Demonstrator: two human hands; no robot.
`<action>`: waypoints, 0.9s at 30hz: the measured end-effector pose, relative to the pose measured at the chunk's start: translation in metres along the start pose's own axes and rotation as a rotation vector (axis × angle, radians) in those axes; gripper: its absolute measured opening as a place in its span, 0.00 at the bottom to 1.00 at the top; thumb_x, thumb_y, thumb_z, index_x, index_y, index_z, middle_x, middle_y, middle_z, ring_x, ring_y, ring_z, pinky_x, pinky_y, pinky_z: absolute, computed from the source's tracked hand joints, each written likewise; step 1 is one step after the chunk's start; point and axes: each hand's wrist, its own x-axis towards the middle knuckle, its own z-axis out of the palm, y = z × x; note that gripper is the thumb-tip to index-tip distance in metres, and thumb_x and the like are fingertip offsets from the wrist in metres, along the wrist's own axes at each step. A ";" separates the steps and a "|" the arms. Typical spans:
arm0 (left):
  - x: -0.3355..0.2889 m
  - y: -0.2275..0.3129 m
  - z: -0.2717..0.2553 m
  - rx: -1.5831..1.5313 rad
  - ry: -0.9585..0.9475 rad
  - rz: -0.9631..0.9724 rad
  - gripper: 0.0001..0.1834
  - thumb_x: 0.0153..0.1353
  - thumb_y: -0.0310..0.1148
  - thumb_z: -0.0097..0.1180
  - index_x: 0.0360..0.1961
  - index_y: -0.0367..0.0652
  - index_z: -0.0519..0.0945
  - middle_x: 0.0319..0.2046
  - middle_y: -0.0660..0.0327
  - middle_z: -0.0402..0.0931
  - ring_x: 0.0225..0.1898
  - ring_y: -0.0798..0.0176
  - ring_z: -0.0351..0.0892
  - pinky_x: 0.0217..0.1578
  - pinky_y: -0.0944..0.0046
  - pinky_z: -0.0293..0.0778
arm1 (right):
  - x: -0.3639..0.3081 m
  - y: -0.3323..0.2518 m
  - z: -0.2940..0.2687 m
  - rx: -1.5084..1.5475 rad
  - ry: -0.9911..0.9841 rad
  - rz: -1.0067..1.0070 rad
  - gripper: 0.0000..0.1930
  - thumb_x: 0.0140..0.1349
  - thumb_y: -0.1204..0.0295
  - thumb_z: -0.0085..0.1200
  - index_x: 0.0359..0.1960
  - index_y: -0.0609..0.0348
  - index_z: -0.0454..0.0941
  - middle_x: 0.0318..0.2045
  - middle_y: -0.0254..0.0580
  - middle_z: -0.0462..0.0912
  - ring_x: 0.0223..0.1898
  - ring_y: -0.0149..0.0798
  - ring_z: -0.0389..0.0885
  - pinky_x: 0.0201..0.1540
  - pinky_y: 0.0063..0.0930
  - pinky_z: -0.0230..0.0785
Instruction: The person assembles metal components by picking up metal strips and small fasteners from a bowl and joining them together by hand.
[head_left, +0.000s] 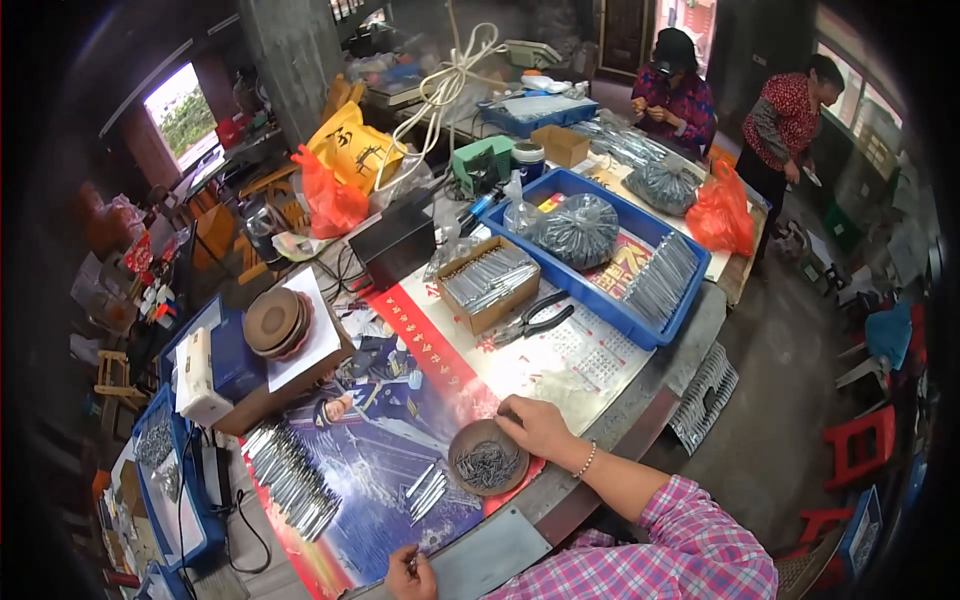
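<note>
My right hand [540, 428] is at the right rim of a round brown bowl [460, 436] with its fingers curled together; whatever they pinch is too small or hidden to tell. Small dark metal pins [486, 464] fill the bottom of this bowl. At the table's near edge my left hand [410, 573] is closed, thumb against fingers, around something I cannot make out. Between the hands lies a small group of slim silver metal rods [427, 493]. A larger row of similar silver rods [291, 480] lies farther left on the printed poster [370, 450].
Pliers [535, 319] lie beside a cardboard box of metal rods [488, 282]. Behind them is a blue tray [628, 325] with bagged parts and more rods. Stacked brown bowls [276, 322] sit on a box at left. Two people [680, 95] [790, 110] are at the back right.
</note>
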 end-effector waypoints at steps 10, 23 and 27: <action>0.005 0.006 0.002 -0.030 0.044 -0.006 0.14 0.63 0.34 0.54 0.43 0.33 0.78 0.34 0.46 0.78 0.35 0.49 0.78 0.39 0.57 0.72 | 0.007 -0.001 -0.003 0.049 0.041 -0.004 0.10 0.61 0.63 0.53 0.35 0.57 0.75 0.29 0.46 0.81 0.32 0.49 0.80 0.34 0.39 0.71; 0.002 -0.021 0.010 -0.368 0.169 0.041 0.08 0.59 0.23 0.53 0.41 0.35 0.75 0.32 0.62 0.74 0.32 0.74 0.69 0.33 0.73 0.68 | 0.005 0.002 0.002 0.116 0.022 0.049 0.11 0.60 0.64 0.51 0.35 0.59 0.76 0.29 0.50 0.81 0.33 0.53 0.80 0.36 0.41 0.71; 0.005 -0.005 -0.020 -0.470 0.080 -0.077 0.09 0.61 0.24 0.52 0.43 0.36 0.75 0.32 0.65 0.72 0.32 0.76 0.67 0.33 0.75 0.65 | 0.008 0.005 -0.001 0.171 0.002 0.103 0.11 0.60 0.67 0.52 0.36 0.63 0.77 0.27 0.51 0.80 0.30 0.45 0.81 0.34 0.35 0.72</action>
